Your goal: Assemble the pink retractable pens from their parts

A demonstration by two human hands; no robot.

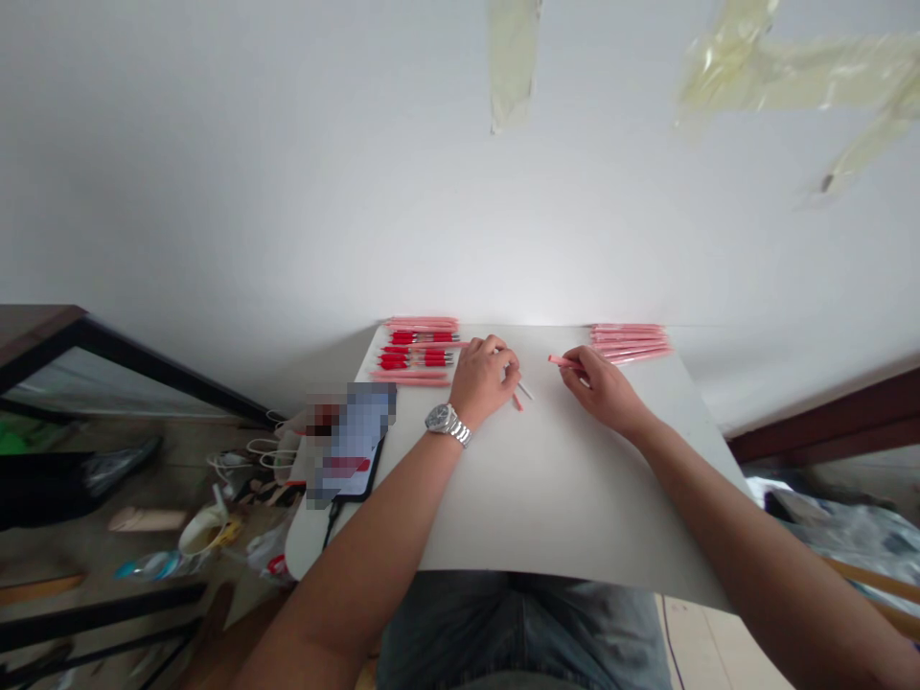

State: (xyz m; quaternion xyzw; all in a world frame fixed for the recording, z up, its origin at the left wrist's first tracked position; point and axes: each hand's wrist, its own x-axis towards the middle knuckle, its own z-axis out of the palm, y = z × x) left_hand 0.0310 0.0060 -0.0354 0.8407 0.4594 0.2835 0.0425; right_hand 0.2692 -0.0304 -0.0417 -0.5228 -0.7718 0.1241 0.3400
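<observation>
In the head view my right hand (600,385) is closed around a pink pen-like stick (555,360), its orange-pink end pointing left. My left hand (485,372), with a silver watch on the wrist, is curled low over the table with the fingers pinched; what they hold, if anything, is hidden. By its fingertips are a thin white stick (526,390) and a small pink piece (517,402). Left of this hand lie several red pens (417,364) with dark grips, between pink sticks (423,324) behind and more pink sticks (409,378) in front.
At the table's (546,508) back right lies a bundle of pink sticks (629,337) in clear wrapping. A phone (359,450) with a cable rests at the left edge. A white wall rises behind. On the floor at left are a cup (203,530) and a bottle (154,565).
</observation>
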